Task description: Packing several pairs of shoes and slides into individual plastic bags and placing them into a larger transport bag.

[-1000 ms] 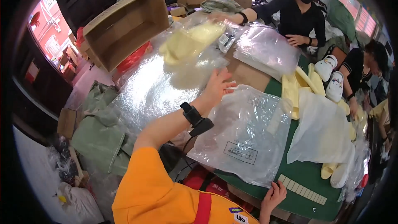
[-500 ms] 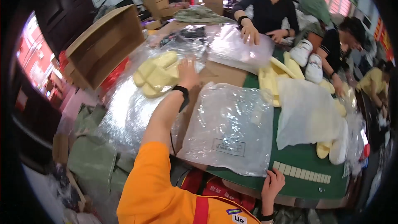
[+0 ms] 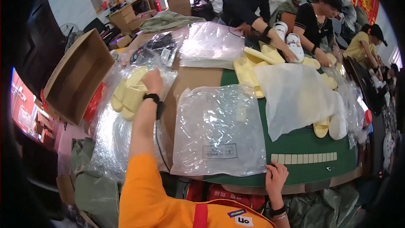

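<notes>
Left hand [image 3: 152, 81] lies flat on bagged yellow slippers [image 3: 128, 95] at the table's left; right hand [image 3: 275, 176] pinches the clear bag [image 3: 219, 128] corner. Advisable: steady the bag while drawing slippers across.

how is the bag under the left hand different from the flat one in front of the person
The bagged pair under the left hand is full: the bag of yellow slippers bulges and lies at the table's left edge. The flat clear bag holds no slippers, lies smooth on the green table, and shows a printed label near its lower edge. The right hand pins the flat bag's corner; the left hand presses on the full one. Both are clear, crinkly plastic.
</notes>
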The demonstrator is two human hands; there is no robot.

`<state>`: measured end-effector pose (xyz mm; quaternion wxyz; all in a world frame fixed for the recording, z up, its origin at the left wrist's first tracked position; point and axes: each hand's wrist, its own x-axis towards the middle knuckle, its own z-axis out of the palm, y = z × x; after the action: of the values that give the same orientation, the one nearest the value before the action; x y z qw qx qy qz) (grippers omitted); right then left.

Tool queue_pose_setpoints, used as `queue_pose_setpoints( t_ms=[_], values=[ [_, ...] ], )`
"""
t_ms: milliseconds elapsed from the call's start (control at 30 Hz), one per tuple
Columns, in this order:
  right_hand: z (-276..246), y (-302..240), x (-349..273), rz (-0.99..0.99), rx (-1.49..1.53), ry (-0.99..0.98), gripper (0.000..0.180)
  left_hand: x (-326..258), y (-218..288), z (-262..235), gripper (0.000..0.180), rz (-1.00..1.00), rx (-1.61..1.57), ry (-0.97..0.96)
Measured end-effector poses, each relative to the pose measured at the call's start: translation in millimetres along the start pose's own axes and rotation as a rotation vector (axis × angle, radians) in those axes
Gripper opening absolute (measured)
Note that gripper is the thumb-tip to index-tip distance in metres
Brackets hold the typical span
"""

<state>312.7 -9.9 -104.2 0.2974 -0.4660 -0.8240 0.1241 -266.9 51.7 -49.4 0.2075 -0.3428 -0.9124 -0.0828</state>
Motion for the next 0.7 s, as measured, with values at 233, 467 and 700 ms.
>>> queue_pose_setpoints(
  t_ms=[233, 467, 700],
  values=[
    [-5, 2, -2, -0.001, 0.057, 0.01, 0.022, 66, -58, -123, 0.017, 0.151, -0.462, 0.564],
    [-6, 8, -3, -0.03, 0.063, -0.012, 0.021, -10, -5, -311, 0.018, 0.211, -1.288, 0.083],
    [-11, 15, 0, -0.055, 0.2, -0.113, 0.022, -164, 4, -282, 0.016, 0.374, -1.037, -0.438]
  ],
)
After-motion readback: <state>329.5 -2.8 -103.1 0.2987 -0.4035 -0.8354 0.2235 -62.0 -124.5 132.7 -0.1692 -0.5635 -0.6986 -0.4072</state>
